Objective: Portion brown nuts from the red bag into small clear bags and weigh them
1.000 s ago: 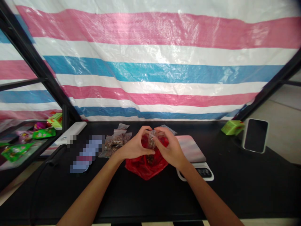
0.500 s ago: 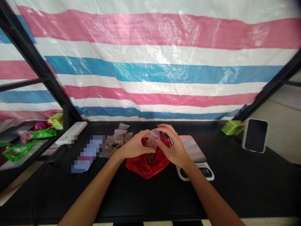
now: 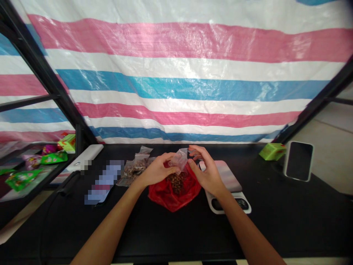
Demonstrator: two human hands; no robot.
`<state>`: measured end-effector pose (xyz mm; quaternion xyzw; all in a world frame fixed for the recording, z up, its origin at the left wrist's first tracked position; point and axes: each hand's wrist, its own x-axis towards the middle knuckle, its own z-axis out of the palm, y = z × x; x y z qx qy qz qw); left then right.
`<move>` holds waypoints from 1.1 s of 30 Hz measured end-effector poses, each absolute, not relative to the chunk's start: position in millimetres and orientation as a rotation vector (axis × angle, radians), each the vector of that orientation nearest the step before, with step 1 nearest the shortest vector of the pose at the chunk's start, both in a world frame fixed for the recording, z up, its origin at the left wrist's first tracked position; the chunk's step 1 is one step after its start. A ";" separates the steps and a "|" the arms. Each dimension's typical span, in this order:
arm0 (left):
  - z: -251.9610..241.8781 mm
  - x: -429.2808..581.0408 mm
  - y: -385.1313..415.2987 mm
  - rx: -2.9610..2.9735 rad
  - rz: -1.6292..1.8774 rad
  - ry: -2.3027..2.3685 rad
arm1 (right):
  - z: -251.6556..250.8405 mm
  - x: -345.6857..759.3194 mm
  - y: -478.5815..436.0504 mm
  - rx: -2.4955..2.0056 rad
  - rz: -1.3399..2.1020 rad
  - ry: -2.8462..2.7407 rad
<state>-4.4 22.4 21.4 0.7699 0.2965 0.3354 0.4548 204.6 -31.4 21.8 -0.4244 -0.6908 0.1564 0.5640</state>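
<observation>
Left fingers: the left hand (image 3: 156, 172) pinches the left side of a small clear bag (image 3: 179, 159) between thumb and curled forefinger, closed tight on the plastic.
Right fingers: the right hand (image 3: 206, 173) has its fingers loosely spread, the forefinger raised. The thumb seems to rest at the bag's right edge, but I cannot tell whether it grips.
Small clear bag: held up off the desk between the two hands, just above the red bag, crumpled, with its mouth upward.
Red bag: a red plastic bag (image 3: 168, 195) lies open on the desk right under the hands, with a heap of brown bits (image 3: 176, 180) in it.
Right of the hands: a kitchen scale (image 3: 230, 180) with a pinkish plate, touching the red bag's right side, with the right wrist over its near left corner.
Left of the hands: several filled clear bags (image 3: 136, 165) in a loose pile, then a blurred packet (image 3: 103, 180) and a white power bank (image 3: 86, 155) farther left.
Far right: a green box (image 3: 271, 151) and a phone (image 3: 299, 161) standing upright.
Desk: black (image 3: 275, 228).
Behind: a pink, white and blue striped tarp (image 3: 179, 73).
Far left: a shelf (image 3: 16, 193) with green packets.
</observation>
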 end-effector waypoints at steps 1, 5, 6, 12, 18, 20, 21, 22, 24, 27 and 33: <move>20.7 -4.0 24.0 1.864 0.870 0.755 | 21.4 204.7 -30.8 -1.016 0.336 -1.626; 16.8 -7.8 36.0 1.702 1.147 0.950 | 17.2 207.7 -25.5 -1.108 0.164 -1.534; 15.5 -9.9 39.6 1.681 1.192 1.012 | 16.0 208.9 -24.1 -1.132 0.143 -1.502; 4.1 -16.0 49.9 1.634 1.098 1.185 | 13.1 210.4 -21.8 -1.206 0.126 -1.461; 3.3 -4.1 41.0 1.470 1.086 1.031 | 15.8 213.3 -22.3 -1.214 0.095 -1.438; 3.8 -1.9 40.4 1.443 1.106 0.986 | 15.8 215.9 -21.6 -1.212 0.094 -1.422; 3.9 -2.1 41.1 1.472 1.126 1.005 | 15.6 217.1 -21.2 -1.210 0.094 -1.419; 4.0 -3.6 42.2 1.538 1.160 1.054 | 15.3 217.9 -20.9 -1.208 0.094 -1.420; 4.9 -10.3 45.1 1.765 1.258 1.243 | 14.7 218.9 -20.3 -1.208 0.093 -1.428; 8.8 -27.2 47.1 2.146 1.232 1.746 | 14.2 218.8 -20.2 -1.206 0.098 -1.443; 8.9 -53.2 44.8 2.285 0.375 2.220 | 15.9 217.0 -21.5 -1.226 0.090 -1.477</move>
